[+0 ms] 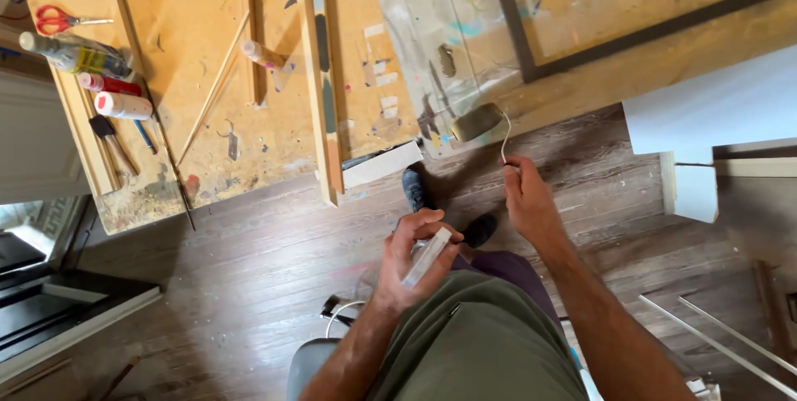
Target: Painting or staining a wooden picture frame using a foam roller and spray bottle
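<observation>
Partly hidden: clear strip (427,256) in left hand (413,261); right hand (528,202) covers roller (476,121) handle.

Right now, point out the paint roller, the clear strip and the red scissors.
Paint roller (477,121), head view: middle of the roller sleeve; right hand (527,202) holds its handle.
Clear strip (427,257), head view: mid-length, in the left hand (411,264).
Red scissors (51,19), head view: the handles.

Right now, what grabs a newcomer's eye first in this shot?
The two hands at centre: the right hand holds a small paint roller by its wire handle, the left hand grips a clear flat strip. Next, the paint-spattered wooden workbench upper left, with red-handled scissors and bottles.
</observation>
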